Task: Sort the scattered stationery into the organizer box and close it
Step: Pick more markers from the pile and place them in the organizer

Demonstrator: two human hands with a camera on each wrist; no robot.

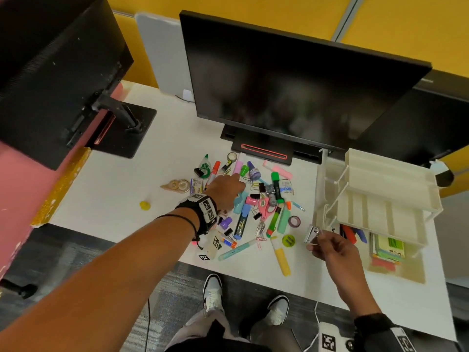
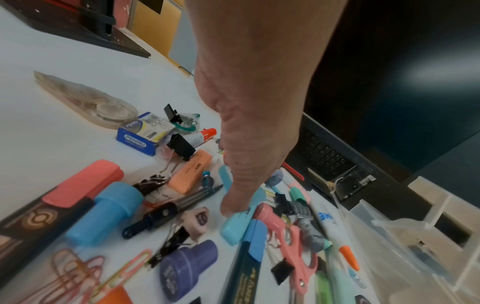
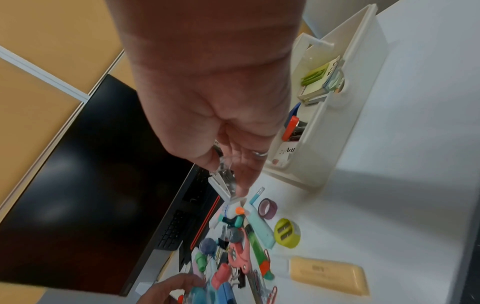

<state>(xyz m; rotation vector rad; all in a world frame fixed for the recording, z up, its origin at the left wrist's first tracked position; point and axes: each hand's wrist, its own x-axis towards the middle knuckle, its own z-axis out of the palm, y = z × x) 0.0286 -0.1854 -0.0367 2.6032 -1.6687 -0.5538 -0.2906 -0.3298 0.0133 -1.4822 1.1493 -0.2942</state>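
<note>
Mixed stationery lies heaped mid-desk. My left hand (image 1: 225,189) reaches into the heap, its fingers curled down on a teal highlighter (image 1: 239,203). In the left wrist view the thumb (image 2: 233,201) presses that teal highlighter (image 2: 233,228); the other fingers are hidden. Lifted above the desk, my right hand (image 1: 314,243) pinches a silver binder clip (image 1: 311,233) by its wire handles, just left of the white tiered organizer box (image 1: 375,212). The box stands open with its trays fanned out. The right wrist view shows the clip (image 3: 221,186) below the fingers and the organizer box (image 3: 337,115) beyond.
A black monitor (image 1: 291,85) stands behind the heap and another (image 1: 50,72) at the left. Sticky notes (image 1: 387,247) and markers sit in the box's bottom level. A yellow highlighter (image 1: 280,257), green sharpener (image 1: 288,240), purple tape roll (image 1: 294,221) and pink scissors (image 1: 265,212) lie between my hands.
</note>
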